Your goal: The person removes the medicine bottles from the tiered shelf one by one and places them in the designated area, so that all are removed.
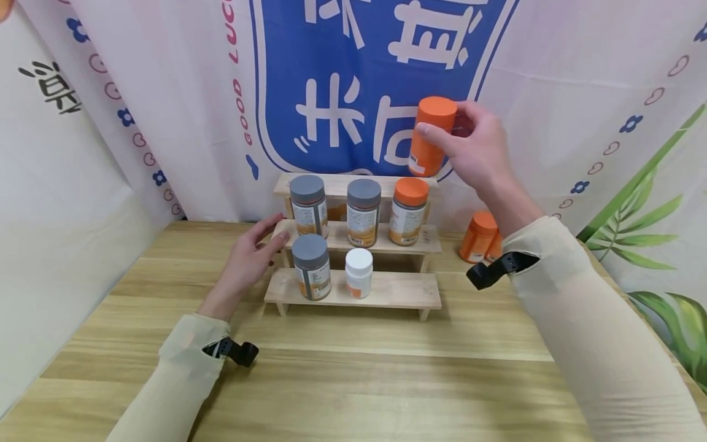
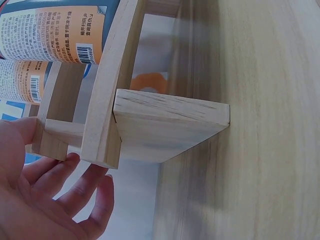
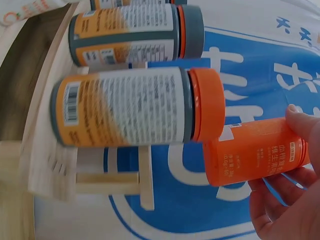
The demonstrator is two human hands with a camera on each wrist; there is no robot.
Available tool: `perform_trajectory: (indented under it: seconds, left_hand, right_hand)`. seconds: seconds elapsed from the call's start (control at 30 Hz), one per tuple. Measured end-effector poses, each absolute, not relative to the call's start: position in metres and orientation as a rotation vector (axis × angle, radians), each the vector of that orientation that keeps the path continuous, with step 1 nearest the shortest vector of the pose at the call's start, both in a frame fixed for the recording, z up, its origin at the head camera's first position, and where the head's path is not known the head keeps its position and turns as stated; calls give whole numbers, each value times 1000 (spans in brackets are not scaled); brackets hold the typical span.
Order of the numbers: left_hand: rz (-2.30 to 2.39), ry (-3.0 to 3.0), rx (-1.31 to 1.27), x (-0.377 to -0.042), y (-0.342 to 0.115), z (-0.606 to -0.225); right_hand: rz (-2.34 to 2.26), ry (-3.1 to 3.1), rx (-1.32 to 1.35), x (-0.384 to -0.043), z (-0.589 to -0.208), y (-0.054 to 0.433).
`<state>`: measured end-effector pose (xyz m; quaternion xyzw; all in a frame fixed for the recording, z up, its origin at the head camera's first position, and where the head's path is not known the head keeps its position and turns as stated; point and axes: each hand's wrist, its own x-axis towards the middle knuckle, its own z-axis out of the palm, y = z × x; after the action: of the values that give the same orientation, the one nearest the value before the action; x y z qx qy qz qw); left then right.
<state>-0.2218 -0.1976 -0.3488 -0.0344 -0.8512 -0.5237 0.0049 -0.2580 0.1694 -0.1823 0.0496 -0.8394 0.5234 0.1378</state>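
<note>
My right hand (image 1: 480,147) holds an orange bottle (image 1: 428,150) upright over the right end of the top step, thumb on one side and fingers on the other. In the right wrist view this bottle (image 3: 245,155) shows white print, and my right hand (image 3: 295,200) grips its capped end. A three-step wooden rack (image 1: 403,291) stands on the table. My left hand (image 1: 248,255) is at its left end. Seen from the left wrist, my left hand (image 2: 55,195) has its thumb and fingers about the end of an upper step.
On the middle step are two grey-lidded jars (image 1: 363,212) and an orange-lidded jar (image 1: 407,215). The bottom step bears a grey-lidded jar (image 1: 312,270) and a small white bottle (image 1: 359,273). More orange bottles (image 1: 478,236) stand right of the rack. A printed curtain (image 1: 210,110) hangs behind.
</note>
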Motion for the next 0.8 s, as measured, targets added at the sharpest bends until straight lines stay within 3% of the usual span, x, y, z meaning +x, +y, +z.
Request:
perform_trajectory:
  seconds: [0.8]
  left_hand:
    - [-1630, -2668, -125, -222, -199, -349]
  right_hand:
    - [1424, -2473, -108, -266, -216, 244]
